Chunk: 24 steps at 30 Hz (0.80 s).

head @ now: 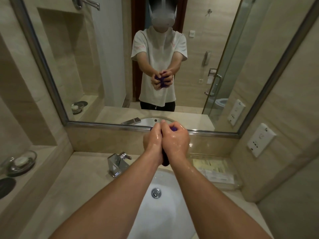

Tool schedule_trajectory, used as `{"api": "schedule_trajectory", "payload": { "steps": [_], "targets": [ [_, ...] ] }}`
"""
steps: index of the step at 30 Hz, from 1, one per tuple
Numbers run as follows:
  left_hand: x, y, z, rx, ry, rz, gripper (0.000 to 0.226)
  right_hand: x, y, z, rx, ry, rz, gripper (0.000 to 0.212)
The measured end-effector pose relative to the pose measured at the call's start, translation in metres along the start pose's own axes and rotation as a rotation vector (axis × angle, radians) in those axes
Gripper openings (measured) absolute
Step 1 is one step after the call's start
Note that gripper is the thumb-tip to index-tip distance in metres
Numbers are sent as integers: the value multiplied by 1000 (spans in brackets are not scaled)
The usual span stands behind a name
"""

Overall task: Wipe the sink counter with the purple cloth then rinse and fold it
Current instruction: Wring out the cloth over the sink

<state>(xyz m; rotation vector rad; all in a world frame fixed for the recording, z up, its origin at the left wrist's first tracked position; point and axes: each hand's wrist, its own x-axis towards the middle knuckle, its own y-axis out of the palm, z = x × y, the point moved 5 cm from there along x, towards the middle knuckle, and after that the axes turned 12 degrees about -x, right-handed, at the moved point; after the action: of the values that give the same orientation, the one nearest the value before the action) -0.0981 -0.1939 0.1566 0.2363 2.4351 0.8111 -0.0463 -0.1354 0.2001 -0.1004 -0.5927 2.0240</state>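
Left hand: left hand (151, 141) is clenched round the cloth, fingers curled tight and pressed together, wet and shiny.
Right hand: right hand (176, 141) is locked against the left one, knuckle to knuckle, its fingers (180, 129) wrapped round the same bundle.
Purple cloth: purple cloth (166, 161) is bunched inside both fists. A dark tail hangs out below the heels of the hands, and a small tuft peeks past the right knuckles.
Mirror check: the mirror (103, 66) shows the far side, with fingertips of both hands dug into a purple wad.
Below the fingers: the white sink (155, 216) and its drain (156, 193) sit under the wrists, so drips should fall into the bowl.
Left of the fingers: the tap (119, 163) stands on the counter (82, 183), well apart from both hands. I see no water running.
Step, by my read: this looks like the wring after the rinse, with the fold to come.
How it handles: soft, limp and soaked, so probably heavier than dry and slippery in wet hands. It gives under the squeeze and has no stiffness.
Where to take hold: for folding I'd open it out and pinch two corners, one per hand, so that it hangs flat.
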Motion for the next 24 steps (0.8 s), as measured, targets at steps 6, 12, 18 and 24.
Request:
{"api": "schedule_trajectory", "payload": {
  "steps": [6, 12, 18, 24],
  "targets": [
    [6, -5, -19, 250, 185, -91, 24, 10, 6, -7, 72, 195, 46, 25],
    [7, 6, -26, 321, 224, -30, 25, 16, 9, -7, 196, 219, 90, 28],
    [3, 9, -28, 95, 54, 192, 59, 28, -12, -7, 519, 262, 33, 18],
    [-15, 7, 5, -65, -295, 228, 62, 18, -5, -17, 448, 207, 192, 30]
  ]
}}
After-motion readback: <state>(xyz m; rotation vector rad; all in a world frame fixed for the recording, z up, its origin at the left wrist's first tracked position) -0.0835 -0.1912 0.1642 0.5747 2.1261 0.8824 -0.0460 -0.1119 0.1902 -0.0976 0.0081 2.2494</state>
